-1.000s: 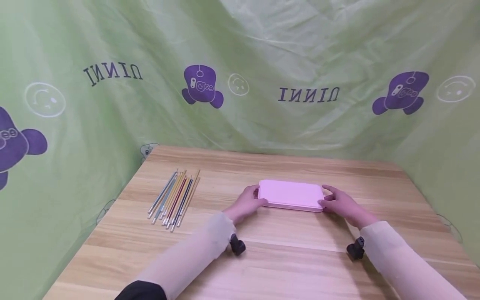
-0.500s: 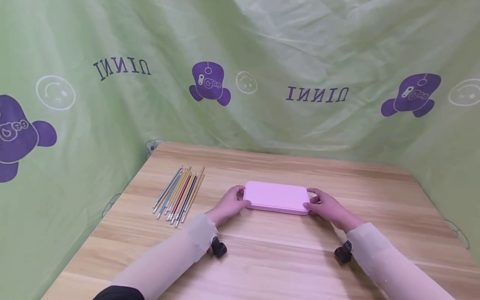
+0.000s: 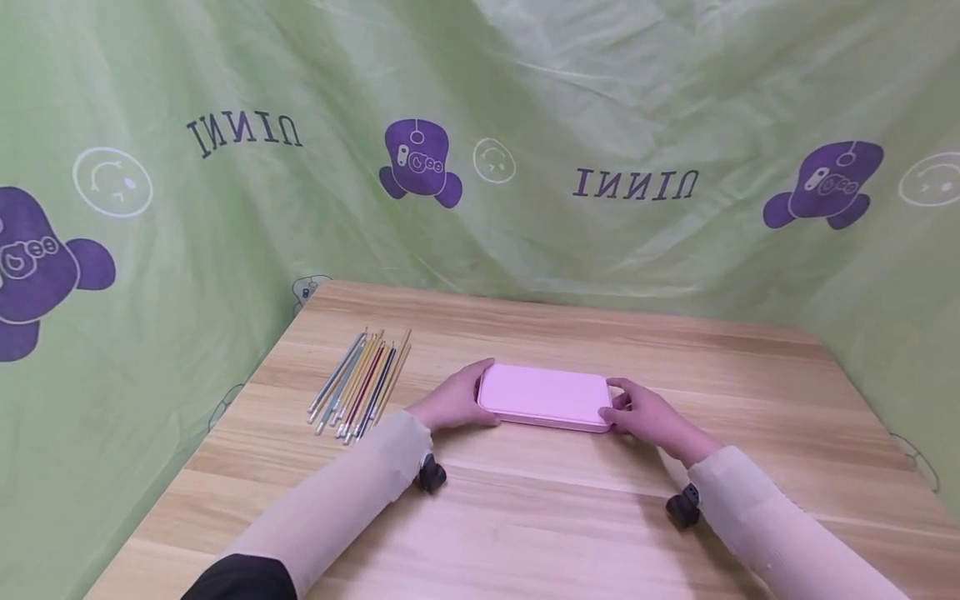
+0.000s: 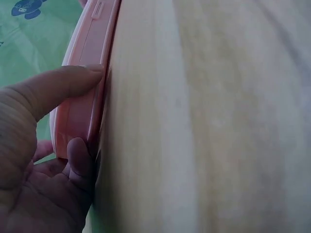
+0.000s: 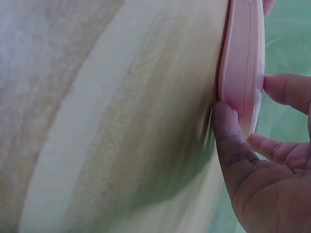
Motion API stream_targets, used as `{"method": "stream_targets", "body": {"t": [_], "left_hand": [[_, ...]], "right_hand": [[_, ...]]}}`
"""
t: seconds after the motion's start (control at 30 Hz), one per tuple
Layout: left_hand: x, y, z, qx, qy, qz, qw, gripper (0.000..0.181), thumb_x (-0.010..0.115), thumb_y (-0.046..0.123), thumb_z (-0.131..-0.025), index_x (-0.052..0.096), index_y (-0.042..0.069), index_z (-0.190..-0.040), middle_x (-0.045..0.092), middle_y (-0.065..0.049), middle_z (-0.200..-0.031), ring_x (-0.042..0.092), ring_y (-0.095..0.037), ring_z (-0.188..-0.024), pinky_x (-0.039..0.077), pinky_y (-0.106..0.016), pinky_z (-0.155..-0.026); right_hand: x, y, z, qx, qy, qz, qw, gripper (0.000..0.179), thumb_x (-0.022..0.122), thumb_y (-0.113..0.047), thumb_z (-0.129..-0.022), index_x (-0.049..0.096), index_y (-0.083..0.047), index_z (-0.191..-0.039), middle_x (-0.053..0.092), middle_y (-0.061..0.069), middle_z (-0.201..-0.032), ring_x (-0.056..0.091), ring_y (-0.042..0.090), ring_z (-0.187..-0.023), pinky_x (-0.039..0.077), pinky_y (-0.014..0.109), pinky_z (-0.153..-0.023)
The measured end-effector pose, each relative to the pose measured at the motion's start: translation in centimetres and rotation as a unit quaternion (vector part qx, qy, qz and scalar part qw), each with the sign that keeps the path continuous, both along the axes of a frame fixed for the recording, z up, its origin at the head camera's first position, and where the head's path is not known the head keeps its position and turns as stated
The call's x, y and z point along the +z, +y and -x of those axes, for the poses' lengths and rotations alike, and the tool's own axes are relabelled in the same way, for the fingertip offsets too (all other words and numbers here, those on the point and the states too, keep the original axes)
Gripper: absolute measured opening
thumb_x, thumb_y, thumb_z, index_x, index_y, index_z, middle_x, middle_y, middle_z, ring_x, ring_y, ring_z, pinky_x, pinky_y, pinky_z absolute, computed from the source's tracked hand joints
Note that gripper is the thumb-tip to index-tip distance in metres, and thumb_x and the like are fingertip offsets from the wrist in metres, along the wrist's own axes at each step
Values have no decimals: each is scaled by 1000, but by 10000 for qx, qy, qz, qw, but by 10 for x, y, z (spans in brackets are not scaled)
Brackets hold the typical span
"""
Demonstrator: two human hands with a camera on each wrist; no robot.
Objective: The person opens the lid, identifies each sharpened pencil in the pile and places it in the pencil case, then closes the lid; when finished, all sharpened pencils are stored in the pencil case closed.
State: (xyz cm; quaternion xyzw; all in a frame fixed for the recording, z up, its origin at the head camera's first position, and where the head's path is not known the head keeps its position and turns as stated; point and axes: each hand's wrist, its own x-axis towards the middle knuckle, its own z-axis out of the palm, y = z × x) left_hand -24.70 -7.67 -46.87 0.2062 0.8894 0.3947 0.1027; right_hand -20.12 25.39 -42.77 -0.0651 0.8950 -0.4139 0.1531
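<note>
A flat, closed pink pencil case lies on the wooden table, its long side facing me. My left hand holds its left end; in the left wrist view the thumb lies against the front side and other fingers curl at the end. At the right end, my right hand grips the corner between thumb and fingers, seen closely in the right wrist view beside the pink case wall. Left of the case, several pencils lie in a loose bundle, mostly parallel, with blue, yellow, red and dark barrels.
The wood-grain table ends at its far edge before a green curtain with purple prints, which also hangs at both sides. A small black wrist camera sits under the left sleeve, another black camera under the right.
Both hands have moved the pencil case left across the table, closer to the pencils. My left hand's fingers have shifted farther along the left end. The head view has turned slightly.
</note>
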Motion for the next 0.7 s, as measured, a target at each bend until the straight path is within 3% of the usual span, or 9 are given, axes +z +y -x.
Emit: {"method": "stream_targets", "body": {"t": [0.13, 0.27, 0.43, 0.7], "left_hand": [[1, -2, -1, -79, -194, -163, 9996, 109, 94, 23, -72, 31, -3, -158, 43, -23, -156, 46, -36, -139, 37, -44, -117], [3, -3, -5, 76, -548, -632, 9965, 97, 90, 26, -79, 38, -3, -156, 44, -24, -154, 47, -38, -138, 38, -49, -115], [5, -3, -5, 214, -610, -767, 9950, 81, 81, 33, -88, 45, -2, -152, 48, -23, -152, 43, -39, -141, 30, -51, -120], [7, -2, -4, 289, -661, -714, 9948, 74, 77, 35, -90, 51, -3, -148, 58, -20, -143, 54, -35, -131, 37, -48, -116]], "right_hand": [[1, -1, 0, 375, 575, -653, 9955, 67, 68, -21, -99, 40, 20, -144, 61, 27, -115, 63, 38, -103, 54, 51, -91], [2, -6, -2, 643, 1638, -992, 9794, 59, 65, -28, -100, 53, 16, -137, 57, 34, -128, 55, 52, -120, 43, 63, -105], [5, -21, -8, 968, 2530, -1030, 9571, 46, 72, -31, -95, 68, 4, -126, 63, 23, -127, 61, 44, -117, 47, 59, -103], [9, -37, -10, 988, 2984, -1206, 9416, 33, 78, -26, -92, 74, -1, -114, 71, 14, -114, 67, 34, -105, 54, 52, -94]]}}
